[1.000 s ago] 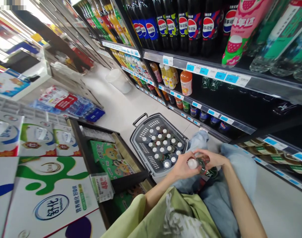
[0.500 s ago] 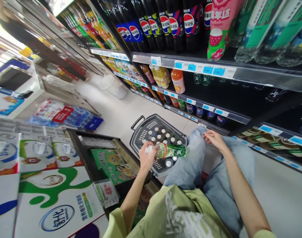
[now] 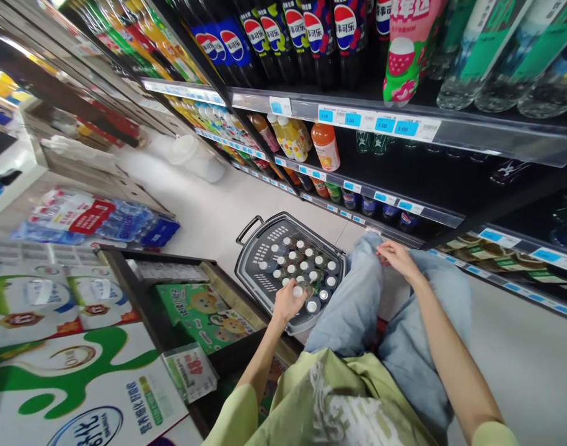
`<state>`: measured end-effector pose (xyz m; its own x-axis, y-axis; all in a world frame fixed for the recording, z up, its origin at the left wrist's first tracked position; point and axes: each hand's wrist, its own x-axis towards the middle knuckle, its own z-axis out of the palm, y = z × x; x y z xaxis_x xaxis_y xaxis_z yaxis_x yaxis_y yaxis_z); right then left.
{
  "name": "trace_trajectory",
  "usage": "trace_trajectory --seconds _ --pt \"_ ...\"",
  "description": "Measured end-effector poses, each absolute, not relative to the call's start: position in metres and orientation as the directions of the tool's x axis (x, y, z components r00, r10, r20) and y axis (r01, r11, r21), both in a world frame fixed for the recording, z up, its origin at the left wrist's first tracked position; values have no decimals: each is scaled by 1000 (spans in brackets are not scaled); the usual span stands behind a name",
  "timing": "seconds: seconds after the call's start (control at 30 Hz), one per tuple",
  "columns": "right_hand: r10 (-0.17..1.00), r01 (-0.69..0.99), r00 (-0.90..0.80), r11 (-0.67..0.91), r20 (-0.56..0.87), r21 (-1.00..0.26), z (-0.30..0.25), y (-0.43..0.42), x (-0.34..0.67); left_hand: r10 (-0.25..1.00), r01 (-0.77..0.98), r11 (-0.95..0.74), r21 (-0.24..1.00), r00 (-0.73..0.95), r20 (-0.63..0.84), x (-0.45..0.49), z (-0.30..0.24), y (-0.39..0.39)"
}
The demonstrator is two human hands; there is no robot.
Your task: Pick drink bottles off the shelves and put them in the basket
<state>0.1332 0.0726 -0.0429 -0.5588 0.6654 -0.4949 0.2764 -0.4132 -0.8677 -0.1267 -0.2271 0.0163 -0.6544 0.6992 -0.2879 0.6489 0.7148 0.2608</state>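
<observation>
Some twenty capped bottles [image 3: 302, 263] are standing upright in the grey basket [image 3: 259, 272] on the floor [image 3: 218, 210], and we are holding one white-capped bottle [image 3: 296, 291] at its near side. Our left hand [image 3: 287, 303] is curling snugly round the neck just below the cap, arm reaching down and forward. Filled, it is probably feeling weighty and stiff, its smooth wall slippery, so the neck or mid-body is offering the surest hold. Our right hand [image 3: 395, 257] is resting loosely spread on the denim knee [image 3: 364, 279], holding nothing.

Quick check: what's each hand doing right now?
Left hand: closed around a white-capped bottle in the grey plastic basket.
Right hand: open, empty, on the blue denim knee.
</observation>
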Motion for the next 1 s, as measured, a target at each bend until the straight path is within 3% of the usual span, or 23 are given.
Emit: trace_trajectory --seconds 0.27,0.43,1.0 --pt "679 299 -553 -379 -482 -876 -49 73 128 732 721 666 191 -582 -354 -135 -14 -240" --pt "697 303 -542 -359 -469 -883 -49 72 128 688 682 714 158 -641 -340 -149 -24 -247" --pt "698 325 -549 -328 -459 -887 -46 72 125 578 623 774 113 -621 -529 -146 -96 -244"
